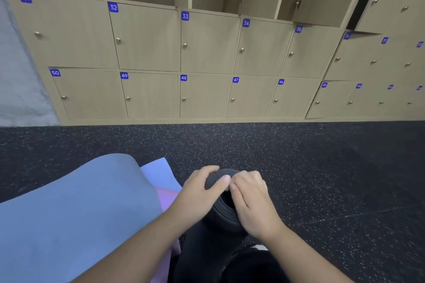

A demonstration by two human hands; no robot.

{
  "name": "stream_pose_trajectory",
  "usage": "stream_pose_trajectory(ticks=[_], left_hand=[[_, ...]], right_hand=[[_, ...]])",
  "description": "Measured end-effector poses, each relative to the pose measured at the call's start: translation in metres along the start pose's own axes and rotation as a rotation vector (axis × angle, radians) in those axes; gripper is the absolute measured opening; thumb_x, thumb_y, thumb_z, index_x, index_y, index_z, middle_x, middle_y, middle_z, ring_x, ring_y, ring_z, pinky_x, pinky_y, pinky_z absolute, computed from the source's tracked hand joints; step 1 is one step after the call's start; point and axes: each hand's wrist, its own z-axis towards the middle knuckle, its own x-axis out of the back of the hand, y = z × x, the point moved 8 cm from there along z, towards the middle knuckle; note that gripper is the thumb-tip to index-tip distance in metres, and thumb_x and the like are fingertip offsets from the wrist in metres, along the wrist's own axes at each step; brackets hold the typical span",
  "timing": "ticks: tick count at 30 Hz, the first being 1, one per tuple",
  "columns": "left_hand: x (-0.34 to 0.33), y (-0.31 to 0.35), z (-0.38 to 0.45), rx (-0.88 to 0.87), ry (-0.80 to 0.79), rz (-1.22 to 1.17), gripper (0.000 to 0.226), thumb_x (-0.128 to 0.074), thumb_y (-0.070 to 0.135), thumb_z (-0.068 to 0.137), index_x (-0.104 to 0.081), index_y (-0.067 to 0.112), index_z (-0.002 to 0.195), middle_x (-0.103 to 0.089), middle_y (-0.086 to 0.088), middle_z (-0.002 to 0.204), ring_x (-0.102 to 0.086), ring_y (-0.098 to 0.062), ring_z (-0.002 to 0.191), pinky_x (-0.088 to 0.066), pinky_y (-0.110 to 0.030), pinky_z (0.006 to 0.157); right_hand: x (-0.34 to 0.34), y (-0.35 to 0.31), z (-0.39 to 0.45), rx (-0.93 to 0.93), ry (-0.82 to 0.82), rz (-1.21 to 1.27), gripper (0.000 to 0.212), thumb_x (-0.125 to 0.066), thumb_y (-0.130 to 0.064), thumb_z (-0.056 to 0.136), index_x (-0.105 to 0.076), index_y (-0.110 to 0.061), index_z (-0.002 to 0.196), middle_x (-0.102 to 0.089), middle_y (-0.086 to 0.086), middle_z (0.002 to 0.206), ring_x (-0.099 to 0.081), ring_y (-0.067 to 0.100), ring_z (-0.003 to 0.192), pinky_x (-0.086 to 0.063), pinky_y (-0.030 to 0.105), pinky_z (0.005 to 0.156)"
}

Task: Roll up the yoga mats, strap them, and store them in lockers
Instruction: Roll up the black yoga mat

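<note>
Head view: both hands' grip, left hand point(202, 187) and right hand point(251, 200), seemingly clasped around upright dark rolled mat point(224, 216).

You face matt wood-grain lockers point(147, 37) with shiny metal knobs point(118, 40); below them, speckled rough rubber floor point(322, 167) and a matt foam mat point(69, 213).

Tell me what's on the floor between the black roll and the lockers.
Nothing: in the head view, only bare speckled floor lies between the black roll, held by both hands, and the lockers. The blue mat lies off to the left.
</note>
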Motion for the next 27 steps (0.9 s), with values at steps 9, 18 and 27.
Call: stream_pose_trajectory(ticks=[9, 18, 27], left_hand=[[0.02, 0.009, -0.015, -0.378, -0.067, 0.456, 0.06, -0.032, 0.068, 0.082, -0.067, 0.03, 0.113, -0.054, 0.022, 0.122, -0.023, 0.005, 0.136, -0.017, -0.012, 0.109], [0.038, -0.018, -0.012, -0.204, -0.138, 0.484, 0.065, -0.021, 0.069, 0.081, -0.062, 0.035, 0.12, -0.036, 0.028, 0.129, 0.0, 0.007, 0.137, -0.007, -0.021, 0.114], [0.038, -0.022, -0.008, -0.158, -0.172, 0.384, 0.027, -0.047, 0.028, 0.1, -0.057, 0.044, 0.08, -0.04, 0.033, 0.12, -0.004, 0.007, 0.135, -0.003, -0.014, 0.106]], right_hand=[[-0.008, 0.004, -0.029, -0.231, 0.263, 0.032, 0.022, -0.038, -0.039, 0.094, -0.049, -0.02, 0.094, -0.046, -0.006, 0.096, -0.047, 0.013, 0.084, -0.042, 0.033, 0.078], [-0.04, -0.001, -0.037, -0.374, -0.004, 0.211, 0.015, -0.056, -0.021, 0.094, -0.047, -0.024, 0.105, -0.05, -0.01, 0.1, -0.051, -0.002, 0.087, -0.036, 0.005, 0.076], [-0.048, 0.008, -0.027, -0.589, -0.015, 0.401, 0.004, -0.048, -0.016, 0.095, -0.052, -0.015, 0.095, -0.055, -0.009, 0.08, -0.051, 0.008, 0.078, -0.038, 0.022, 0.071]])
